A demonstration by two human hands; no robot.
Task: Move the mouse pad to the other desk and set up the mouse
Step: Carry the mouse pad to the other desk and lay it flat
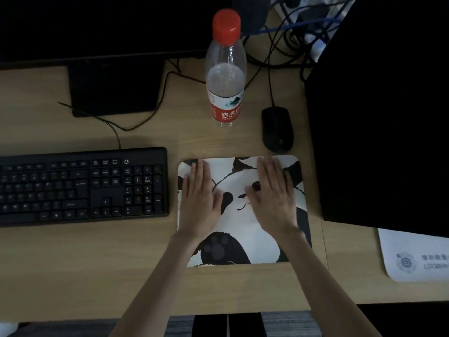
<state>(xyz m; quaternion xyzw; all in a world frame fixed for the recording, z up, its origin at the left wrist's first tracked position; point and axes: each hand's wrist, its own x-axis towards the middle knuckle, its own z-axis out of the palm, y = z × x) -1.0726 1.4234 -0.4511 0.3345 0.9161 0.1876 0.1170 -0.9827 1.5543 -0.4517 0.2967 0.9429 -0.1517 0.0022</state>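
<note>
A white mouse pad (pixel 243 229) printed with black pandas lies flat on the wooden desk (pixel 73 263), right of the keyboard. My left hand (pixel 198 198) rests palm down on the pad's left half, fingers straight and together. My right hand (pixel 272 195) presses flat on its right half the same way. Neither hand holds anything. A black wired mouse (pixel 277 128) sits on the bare desk just beyond the pad's far right corner, its cable running back toward the rear.
A black keyboard (pixel 82 186) lies to the left. A clear water bottle (pixel 226 69) with a red cap stands behind the pad. A monitor stand (pixel 114 88) is at the back left, a black computer tower (pixel 379 117) at the right, tangled cables (pixel 291 32) behind, and another white pad (pixel 413 256) at the far right.
</note>
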